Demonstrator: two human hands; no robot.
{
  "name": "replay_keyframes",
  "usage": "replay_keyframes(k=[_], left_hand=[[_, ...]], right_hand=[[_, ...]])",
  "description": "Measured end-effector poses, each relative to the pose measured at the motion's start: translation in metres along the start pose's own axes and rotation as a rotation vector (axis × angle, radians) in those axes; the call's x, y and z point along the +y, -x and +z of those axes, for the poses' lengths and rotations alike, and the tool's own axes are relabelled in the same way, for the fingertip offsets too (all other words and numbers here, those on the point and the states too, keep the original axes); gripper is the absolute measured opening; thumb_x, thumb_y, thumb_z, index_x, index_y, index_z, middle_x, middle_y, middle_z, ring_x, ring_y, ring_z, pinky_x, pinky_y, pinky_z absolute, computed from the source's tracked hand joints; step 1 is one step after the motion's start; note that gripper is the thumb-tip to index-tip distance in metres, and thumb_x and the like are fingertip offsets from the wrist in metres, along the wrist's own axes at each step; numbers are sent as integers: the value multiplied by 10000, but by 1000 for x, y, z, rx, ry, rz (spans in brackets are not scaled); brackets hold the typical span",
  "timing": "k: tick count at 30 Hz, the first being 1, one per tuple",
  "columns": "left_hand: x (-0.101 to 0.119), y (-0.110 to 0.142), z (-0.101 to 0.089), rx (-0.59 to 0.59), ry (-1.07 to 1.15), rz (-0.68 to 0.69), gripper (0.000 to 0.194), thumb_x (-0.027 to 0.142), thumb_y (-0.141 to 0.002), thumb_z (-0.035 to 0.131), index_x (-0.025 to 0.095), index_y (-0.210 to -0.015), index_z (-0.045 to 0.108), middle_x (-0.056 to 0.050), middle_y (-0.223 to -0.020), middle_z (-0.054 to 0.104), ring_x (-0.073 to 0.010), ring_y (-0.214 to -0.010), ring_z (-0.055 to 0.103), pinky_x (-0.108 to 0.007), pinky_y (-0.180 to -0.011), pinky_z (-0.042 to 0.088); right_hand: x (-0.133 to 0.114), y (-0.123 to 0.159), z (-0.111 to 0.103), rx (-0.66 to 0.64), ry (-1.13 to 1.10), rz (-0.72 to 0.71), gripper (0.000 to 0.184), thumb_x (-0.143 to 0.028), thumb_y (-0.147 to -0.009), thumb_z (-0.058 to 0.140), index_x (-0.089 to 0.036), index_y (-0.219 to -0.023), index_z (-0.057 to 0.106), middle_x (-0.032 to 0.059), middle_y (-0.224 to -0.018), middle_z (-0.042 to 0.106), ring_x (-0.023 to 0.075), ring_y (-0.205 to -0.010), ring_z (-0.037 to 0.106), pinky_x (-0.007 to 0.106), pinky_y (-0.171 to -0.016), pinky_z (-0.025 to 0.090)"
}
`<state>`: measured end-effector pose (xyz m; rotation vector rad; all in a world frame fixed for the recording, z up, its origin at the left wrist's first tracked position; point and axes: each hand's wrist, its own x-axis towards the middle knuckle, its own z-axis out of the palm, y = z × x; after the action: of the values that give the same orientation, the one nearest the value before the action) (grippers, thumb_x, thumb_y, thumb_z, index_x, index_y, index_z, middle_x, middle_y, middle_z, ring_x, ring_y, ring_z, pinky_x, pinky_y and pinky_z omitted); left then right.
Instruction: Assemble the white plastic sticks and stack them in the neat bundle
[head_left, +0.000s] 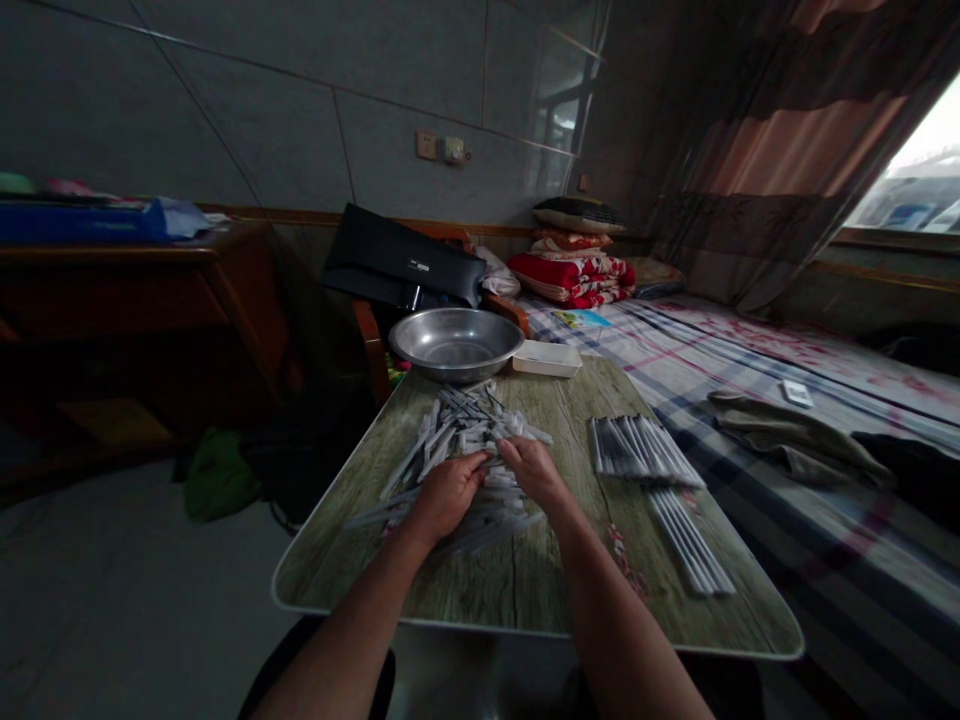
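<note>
Ctr of frame, loose translucent tubes (pixel 424 445) are lying in a messy pile on the tbl (pixel 337 575). L hand (pixel 450 492) is sitting over the pile, fingers bending inward; can't tell if they're pinching a tube. Steel basin (pixel 459 342) is standing behind, upper ctr. R hand (pixel 531 468) is sitting close by L hand, fingers bent, pinch unclear. White tray (pixel 546 368) is standing beside basin. Ctr-R, dark-ended tube bundle (pixel 641 450) is lying just above a neat tube row (pixel 691 545).
</note>
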<state>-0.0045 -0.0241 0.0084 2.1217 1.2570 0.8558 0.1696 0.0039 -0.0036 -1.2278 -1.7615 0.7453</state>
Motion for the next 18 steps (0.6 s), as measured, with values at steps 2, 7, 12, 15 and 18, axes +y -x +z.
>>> replay_keyframes(k=[2,7,12,15,18], left_hand=[[0,0,1,-10,-21,-5,343,226,-904,468,216,-1185,665,-77,-1202,696,-231,-1123,637,-337,-982,449],[0,-1,1,-15,-87,-24,340,263,-937,436,201,-1194,650,-95,-1142,718,-248,-1057,667,-359,-923,481],[0,-1,1,-11,-152,-44,332,228,-928,445,196,-1188,649,-101,-1116,723,-245,-1039,672,-345,-905,482],[0,-1,1,-16,-152,-25,325,223,-927,445,194,-1175,653,-104,-1141,714,-243,-1058,664,-345,-916,477],[0,0,1,-15,-134,-18,325,238,-936,437,212,-1185,643,-88,-1122,722,-231,-1033,672,-336,-894,487]], right_hand=[[2,1,0,6,-82,63,468,-507,-888,397,-205,-531,395,-34,-511,364,99,-501,337,251,-502,258],[8,5,-3,-99,-459,123,256,-435,-815,543,-199,-916,546,-49,-632,480,96,-490,416,215,-454,313],[9,3,-2,-129,-257,81,218,-402,-825,536,-195,-761,518,-59,-560,445,89,-482,407,208,-465,307],[6,2,-2,-85,-85,54,361,-429,-881,459,-198,-605,445,-42,-525,422,90,-492,389,219,-480,288],[4,3,-2,-73,-162,54,350,-450,-890,440,-199,-648,470,-42,-538,425,96,-497,394,223,-483,295]])
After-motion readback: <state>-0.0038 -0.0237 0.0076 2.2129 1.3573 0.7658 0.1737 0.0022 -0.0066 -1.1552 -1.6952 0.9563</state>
